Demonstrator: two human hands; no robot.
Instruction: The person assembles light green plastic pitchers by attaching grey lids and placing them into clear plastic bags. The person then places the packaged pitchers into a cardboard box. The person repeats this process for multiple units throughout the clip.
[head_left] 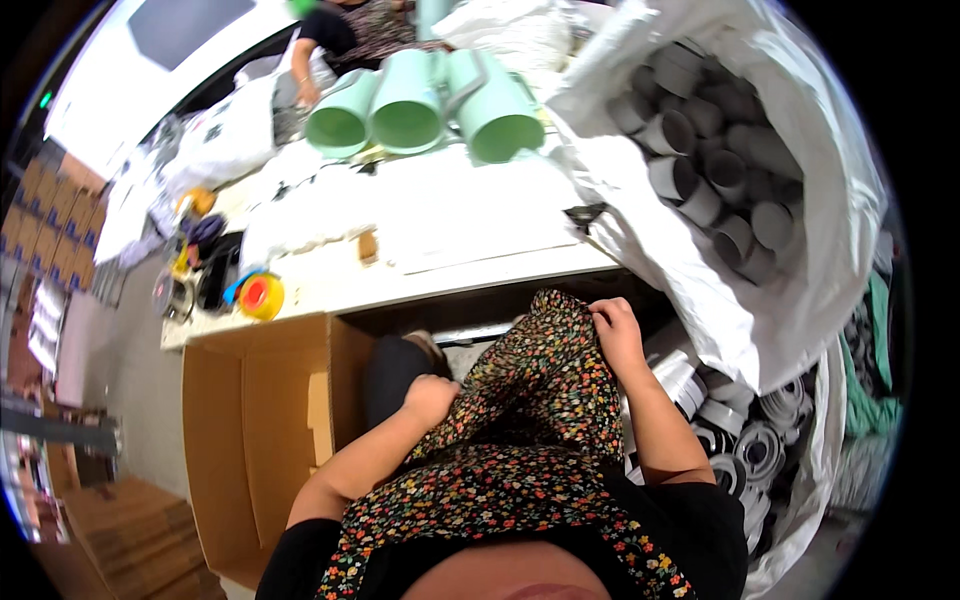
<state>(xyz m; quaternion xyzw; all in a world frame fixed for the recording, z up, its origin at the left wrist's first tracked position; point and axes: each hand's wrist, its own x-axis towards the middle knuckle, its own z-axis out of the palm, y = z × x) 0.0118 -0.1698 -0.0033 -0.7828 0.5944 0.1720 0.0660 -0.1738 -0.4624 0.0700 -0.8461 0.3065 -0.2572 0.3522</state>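
Observation:
My left hand [432, 400] is closed on the left edge of a black floral apron [520, 400] spread over my lap. On the other side, my right hand [618, 335] pinches the apron's upper right edge, close to the table front. The cloth sags in folds between the two hands. Beyond them, on the white table [480, 275], three pale green cylinders [408, 105] lie side by side with their open ends toward me. A white sheet [480, 215] lies flat in front of them.
An open cardboard box [255, 440] stands at my left. To the right, a white sack [840, 200] holds grey cups [725, 170]; round grey lids [760, 450] fill another bag below. A yellow tape roll [261, 296] sits at the table's left corner. Another person's arm [303, 70] reaches across the far side.

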